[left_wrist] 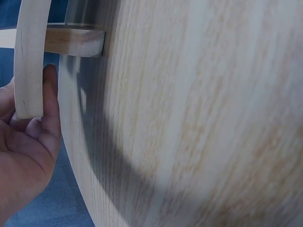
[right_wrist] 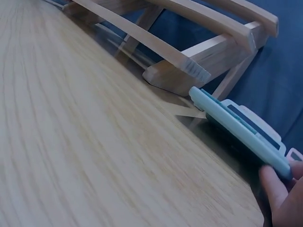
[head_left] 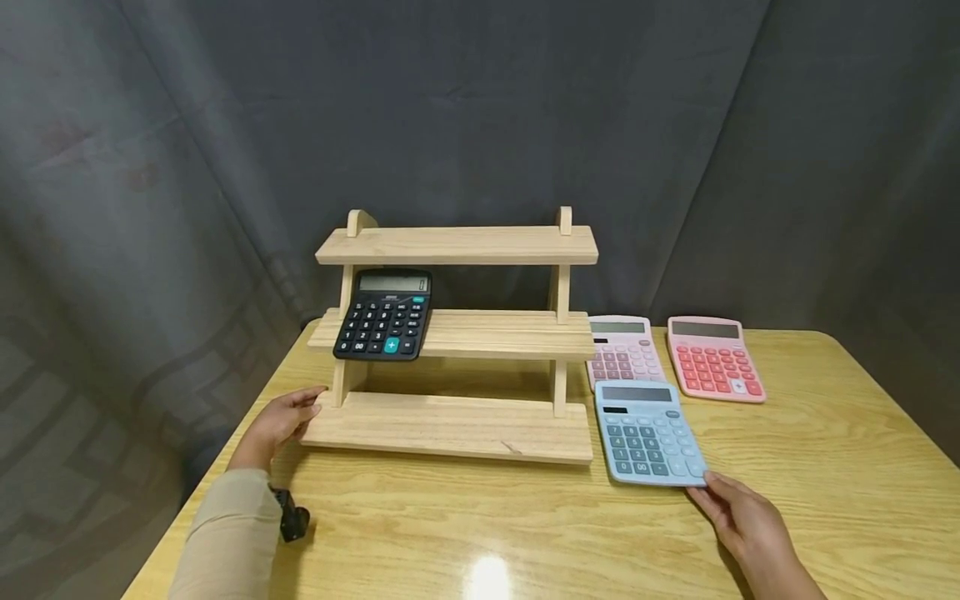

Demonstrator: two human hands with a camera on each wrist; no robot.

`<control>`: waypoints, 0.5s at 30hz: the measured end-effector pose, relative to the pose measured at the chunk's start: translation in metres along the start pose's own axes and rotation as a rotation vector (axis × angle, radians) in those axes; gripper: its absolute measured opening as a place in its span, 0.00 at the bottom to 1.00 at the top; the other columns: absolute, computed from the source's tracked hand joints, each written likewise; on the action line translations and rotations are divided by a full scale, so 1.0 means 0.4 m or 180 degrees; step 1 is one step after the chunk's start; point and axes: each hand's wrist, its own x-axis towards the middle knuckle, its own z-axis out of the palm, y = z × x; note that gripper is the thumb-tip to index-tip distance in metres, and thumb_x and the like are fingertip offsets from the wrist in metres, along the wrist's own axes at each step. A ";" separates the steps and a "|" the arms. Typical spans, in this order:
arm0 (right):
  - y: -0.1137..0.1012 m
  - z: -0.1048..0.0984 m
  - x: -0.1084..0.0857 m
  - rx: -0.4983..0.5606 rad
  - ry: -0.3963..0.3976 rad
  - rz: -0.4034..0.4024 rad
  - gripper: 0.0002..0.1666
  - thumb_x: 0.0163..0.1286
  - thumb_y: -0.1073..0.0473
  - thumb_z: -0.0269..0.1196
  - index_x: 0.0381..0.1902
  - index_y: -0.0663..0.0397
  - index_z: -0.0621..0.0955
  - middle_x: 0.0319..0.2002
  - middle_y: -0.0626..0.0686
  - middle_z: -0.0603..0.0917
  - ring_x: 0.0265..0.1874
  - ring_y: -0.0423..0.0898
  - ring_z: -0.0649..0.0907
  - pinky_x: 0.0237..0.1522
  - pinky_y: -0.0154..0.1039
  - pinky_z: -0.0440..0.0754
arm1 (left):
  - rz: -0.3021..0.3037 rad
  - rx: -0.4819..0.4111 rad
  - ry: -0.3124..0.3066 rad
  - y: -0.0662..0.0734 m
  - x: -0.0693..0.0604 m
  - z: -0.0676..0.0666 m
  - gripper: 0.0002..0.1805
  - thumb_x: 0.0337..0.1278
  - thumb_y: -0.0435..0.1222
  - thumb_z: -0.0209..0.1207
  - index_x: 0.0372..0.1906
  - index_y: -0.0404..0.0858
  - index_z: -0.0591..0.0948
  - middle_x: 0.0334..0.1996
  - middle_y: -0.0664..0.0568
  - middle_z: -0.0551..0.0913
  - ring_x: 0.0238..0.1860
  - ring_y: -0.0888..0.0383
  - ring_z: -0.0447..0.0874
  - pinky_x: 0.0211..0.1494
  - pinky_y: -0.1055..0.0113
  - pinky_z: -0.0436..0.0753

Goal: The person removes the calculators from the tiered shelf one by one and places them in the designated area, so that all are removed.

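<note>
A three-tier wooden display shelf [head_left: 446, 427] stands on the table. My left hand [head_left: 281, 421] grips the left end of its bottom board; the left wrist view shows the fingers [left_wrist: 51, 101] around the board's end. At the shelf's right, my right hand [head_left: 742, 521] pinches a light blue calculator [head_left: 648, 433] by its near right corner. In the right wrist view the blue calculator [right_wrist: 241, 135] is raised off the table, thumb above and finger beneath. A black calculator [head_left: 384, 315] leans on the middle tier at the left, its display facing me.
Two pink calculators lie behind the blue one: a pale pink calculator [head_left: 622, 346], partly covered by it, and a brighter pink calculator [head_left: 716, 358] farther right. A dark grey curtain [head_left: 480, 108] hangs behind the wooden table [head_left: 405, 525]. A small black device [head_left: 292, 517] sits at my left wrist.
</note>
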 end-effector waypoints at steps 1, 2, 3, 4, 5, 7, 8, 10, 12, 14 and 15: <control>0.000 0.002 0.001 -0.0100 0.0058 -0.0060 0.20 0.65 0.70 0.46 0.18 0.53 0.78 0.22 0.51 0.79 0.28 0.42 0.80 0.44 0.37 0.71 | 0.0007 0.0001 -0.0001 0.000 0.000 0.000 0.24 0.63 0.32 0.42 0.62 0.28 0.56 0.16 0.55 0.59 0.16 0.62 0.56 0.21 0.69 0.61; 0.001 0.003 0.001 -0.0222 0.0104 -0.0128 0.20 0.64 0.71 0.47 0.18 0.52 0.79 0.22 0.50 0.79 0.28 0.41 0.80 0.43 0.37 0.71 | 0.0017 0.0006 -0.0003 0.001 0.001 -0.001 0.24 0.63 0.32 0.41 0.62 0.28 0.56 0.15 0.56 0.58 0.15 0.62 0.56 0.21 0.69 0.61; 0.002 0.005 0.001 -0.0337 0.0184 -0.0192 0.21 0.64 0.72 0.47 0.17 0.51 0.79 0.22 0.49 0.79 0.28 0.40 0.80 0.42 0.36 0.72 | 0.0020 0.0006 0.0000 0.001 0.001 -0.001 0.24 0.63 0.31 0.41 0.62 0.28 0.56 0.15 0.56 0.58 0.15 0.62 0.56 0.21 0.69 0.61; 0.004 0.006 0.001 -0.0446 0.0249 -0.0273 0.21 0.63 0.73 0.48 0.17 0.50 0.79 0.22 0.48 0.79 0.28 0.39 0.80 0.41 0.35 0.72 | 0.0025 0.0007 -0.0004 0.001 0.001 -0.001 0.24 0.63 0.31 0.41 0.62 0.28 0.56 0.15 0.56 0.58 0.15 0.62 0.56 0.21 0.69 0.61; 0.006 0.007 0.001 -0.0549 0.0326 -0.0338 0.22 0.62 0.73 0.48 0.16 0.49 0.80 0.21 0.47 0.79 0.27 0.39 0.80 0.40 0.35 0.73 | 0.0031 0.0010 -0.0008 0.002 0.000 0.000 0.24 0.63 0.31 0.41 0.62 0.28 0.56 0.15 0.56 0.58 0.15 0.62 0.56 0.21 0.69 0.61; 0.008 0.008 -0.001 -0.0739 0.0408 -0.0433 0.23 0.63 0.72 0.49 0.15 0.46 0.80 0.21 0.45 0.79 0.27 0.37 0.79 0.39 0.33 0.73 | 0.0032 0.0009 -0.0017 0.003 0.000 0.000 0.24 0.63 0.32 0.41 0.62 0.28 0.56 0.15 0.55 0.58 0.15 0.62 0.56 0.21 0.69 0.61; 0.009 0.008 -0.003 -0.0833 0.0430 -0.0480 0.24 0.63 0.72 0.49 0.15 0.45 0.80 0.21 0.44 0.79 0.27 0.36 0.79 0.38 0.32 0.73 | 0.0029 0.0005 -0.0019 0.003 -0.001 0.000 0.24 0.63 0.32 0.41 0.62 0.28 0.56 0.16 0.55 0.58 0.16 0.62 0.56 0.21 0.69 0.61; 0.011 0.011 -0.006 -0.1029 0.0477 -0.0581 0.24 0.62 0.72 0.50 0.14 0.43 0.80 0.21 0.42 0.79 0.26 0.36 0.80 0.37 0.31 0.74 | 0.0023 -0.0004 -0.0024 0.004 -0.002 0.001 0.24 0.63 0.32 0.41 0.62 0.28 0.55 0.16 0.55 0.58 0.16 0.61 0.56 0.21 0.69 0.61; 0.013 0.015 -0.010 -0.1286 0.0473 -0.0692 0.23 0.61 0.71 0.53 0.15 0.41 0.80 0.21 0.40 0.78 0.26 0.35 0.80 0.36 0.31 0.74 | 0.0019 -0.0007 -0.0024 0.004 -0.003 0.001 0.24 0.63 0.31 0.41 0.62 0.28 0.56 0.16 0.55 0.58 0.16 0.61 0.56 0.21 0.69 0.61; 0.015 0.017 -0.012 -0.1535 0.0474 -0.0808 0.20 0.58 0.70 0.56 0.16 0.39 0.79 0.22 0.39 0.78 0.26 0.35 0.80 0.36 0.31 0.74 | 0.0018 -0.0008 -0.0019 0.005 -0.004 0.001 0.24 0.63 0.31 0.41 0.62 0.28 0.56 0.16 0.55 0.59 0.16 0.61 0.56 0.21 0.69 0.61; 0.017 0.018 -0.013 -0.1673 0.0483 -0.0877 0.18 0.57 0.69 0.58 0.17 0.39 0.79 0.22 0.38 0.78 0.26 0.35 0.80 0.35 0.31 0.75 | 0.0021 -0.0004 -0.0022 0.005 -0.004 0.001 0.24 0.63 0.31 0.41 0.62 0.28 0.56 0.16 0.55 0.59 0.16 0.61 0.56 0.21 0.69 0.61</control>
